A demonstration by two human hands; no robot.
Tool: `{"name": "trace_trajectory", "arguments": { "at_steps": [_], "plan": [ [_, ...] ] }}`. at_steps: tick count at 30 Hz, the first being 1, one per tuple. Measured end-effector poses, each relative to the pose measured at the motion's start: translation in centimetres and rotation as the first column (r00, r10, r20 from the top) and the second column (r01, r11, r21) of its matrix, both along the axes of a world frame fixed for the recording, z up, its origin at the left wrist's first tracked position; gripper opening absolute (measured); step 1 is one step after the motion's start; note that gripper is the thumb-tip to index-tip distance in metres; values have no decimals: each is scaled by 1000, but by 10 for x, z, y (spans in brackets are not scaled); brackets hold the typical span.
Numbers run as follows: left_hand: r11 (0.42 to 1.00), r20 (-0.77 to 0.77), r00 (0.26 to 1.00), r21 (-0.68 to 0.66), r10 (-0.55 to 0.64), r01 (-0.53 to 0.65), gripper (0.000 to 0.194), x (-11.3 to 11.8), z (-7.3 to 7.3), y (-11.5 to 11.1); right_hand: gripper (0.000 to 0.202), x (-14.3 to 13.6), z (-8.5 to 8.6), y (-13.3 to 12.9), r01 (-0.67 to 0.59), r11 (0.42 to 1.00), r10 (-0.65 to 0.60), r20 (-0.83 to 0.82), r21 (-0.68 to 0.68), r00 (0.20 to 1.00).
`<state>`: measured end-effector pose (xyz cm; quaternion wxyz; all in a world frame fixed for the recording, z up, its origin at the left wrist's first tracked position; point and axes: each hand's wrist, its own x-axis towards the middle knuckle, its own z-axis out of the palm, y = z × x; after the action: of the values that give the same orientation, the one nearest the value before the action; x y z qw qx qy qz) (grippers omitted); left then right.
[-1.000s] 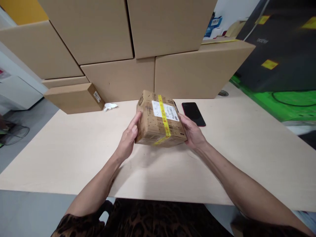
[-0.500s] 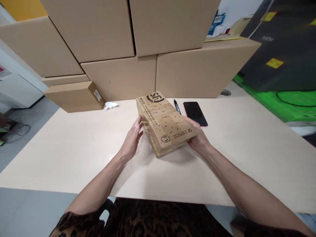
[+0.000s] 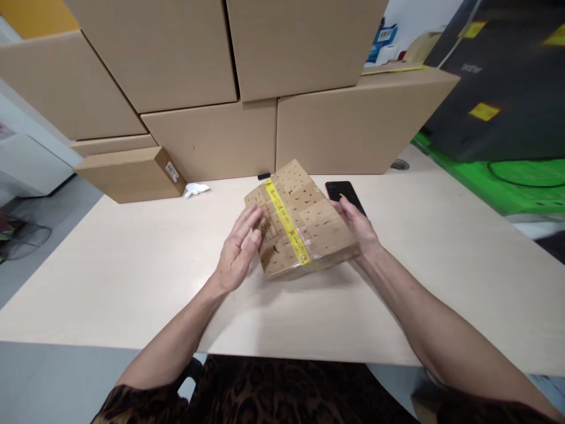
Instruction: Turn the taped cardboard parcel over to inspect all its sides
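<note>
A small brown cardboard box is tilted above the table between my hands. Yellow tape with red print runs along it, and dark flecks mark its faces. My right hand grips its right edge, thumb on the near side and the other fingers mostly hidden. At the left side of the box is my left hand, fingers stretched out and lying against the printed face, thumb apart. Just beyond my right hand lies a dark phone, partly covered by it.
Large cardboard boxes are stacked along the table's back. A flat carton and a crumpled white tissue sit at back left. Behind the held box lies a small black object. The pale table's front edge is near my body.
The box has been rolled over between my hands: its SF Express print has turned out of sight and the yellow-taped side now faces up. The marker is now hidden.
</note>
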<state>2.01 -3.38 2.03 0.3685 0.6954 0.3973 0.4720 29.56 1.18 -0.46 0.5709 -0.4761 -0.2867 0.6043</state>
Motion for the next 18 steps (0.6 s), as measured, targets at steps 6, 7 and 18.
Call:
{"name": "trace_trajectory", "arguments": {
  "at_steps": [6, 7, 18],
  "plan": [
    [815, 154, 962, -571, 225, -99, 91, 4, -16, 11, 30, 19, 3, 6, 54, 994, -37, 177, -94, 984],
    [778, 173, 960, -624, 221, -67, 95, 6, -17, 10, 28, 21, 2, 7, 45, 995, -25, 206, -93, 978],
    [776, 325, 945, -604, 32, 182, 73, 14, -3, 6, 40, -2, 14, -9, -80, 997, 77, 149, 11, 986]
  ]
}}
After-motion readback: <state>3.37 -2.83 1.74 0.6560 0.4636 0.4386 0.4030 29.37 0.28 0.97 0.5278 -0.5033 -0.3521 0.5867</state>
